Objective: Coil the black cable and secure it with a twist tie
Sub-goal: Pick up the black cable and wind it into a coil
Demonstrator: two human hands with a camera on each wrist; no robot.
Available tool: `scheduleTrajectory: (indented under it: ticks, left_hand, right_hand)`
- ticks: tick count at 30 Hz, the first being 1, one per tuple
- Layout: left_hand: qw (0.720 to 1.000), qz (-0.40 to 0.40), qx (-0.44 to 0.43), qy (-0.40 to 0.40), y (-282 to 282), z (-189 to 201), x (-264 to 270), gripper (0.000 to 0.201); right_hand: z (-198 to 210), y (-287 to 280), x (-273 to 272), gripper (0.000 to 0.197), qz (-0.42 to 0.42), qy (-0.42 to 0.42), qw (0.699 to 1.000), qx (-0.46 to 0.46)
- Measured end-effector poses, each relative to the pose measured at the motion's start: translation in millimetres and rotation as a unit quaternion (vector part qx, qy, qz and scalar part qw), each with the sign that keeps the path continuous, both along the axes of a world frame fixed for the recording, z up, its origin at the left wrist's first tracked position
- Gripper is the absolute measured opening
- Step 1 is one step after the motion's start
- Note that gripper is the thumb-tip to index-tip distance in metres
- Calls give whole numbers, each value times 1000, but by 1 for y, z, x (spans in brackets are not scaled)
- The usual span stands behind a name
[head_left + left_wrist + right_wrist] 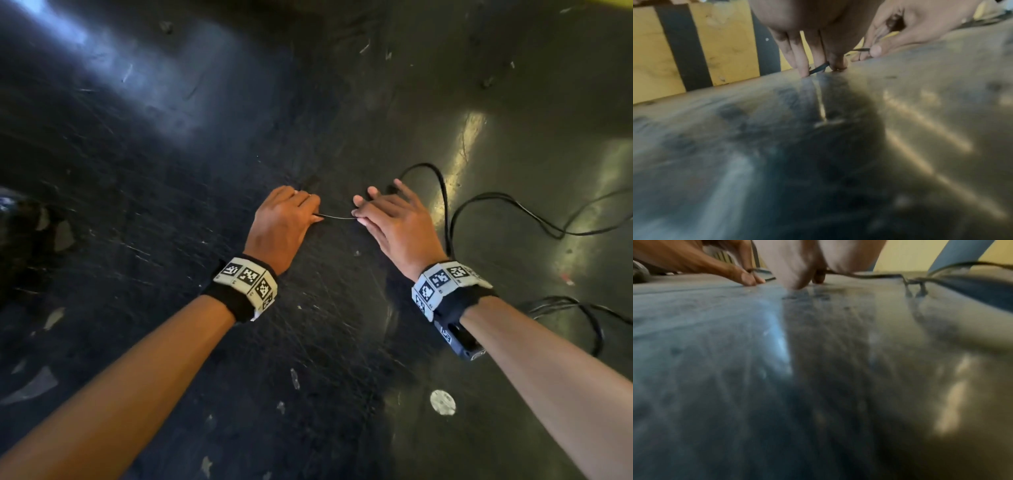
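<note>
Head view: a thin dark strand, probably the twist tie [337,216], is being stretched between two hands low over a scuffed black table [205,144]. One end is being pinched by the left hand [282,228], the other by the thumb and forefinger of the right hand [388,219], whose remaining fingers are being held loosely spread. The hands are being kept close together but apart, joined only by the strand. The black cable [445,192] is lying loose and uncoiled from about one to four o'clock of the right hand, looping away across the table. Left wrist view, blurred: fingertips [804,71] are being pressed on the surface, a dark strip being held between them.
</note>
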State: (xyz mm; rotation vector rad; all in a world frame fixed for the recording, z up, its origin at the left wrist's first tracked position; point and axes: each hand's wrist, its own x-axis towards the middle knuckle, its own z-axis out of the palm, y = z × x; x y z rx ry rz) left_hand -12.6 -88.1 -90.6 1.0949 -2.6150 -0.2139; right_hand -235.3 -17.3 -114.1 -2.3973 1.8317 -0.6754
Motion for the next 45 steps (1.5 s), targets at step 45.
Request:
scheduleTrajectory:
  ticks: [45]
  left_hand:
    - [604, -307, 530, 509, 395, 448, -4, 37]
  right_hand:
    - [414, 396, 34, 23, -89, -448, 890, 10]
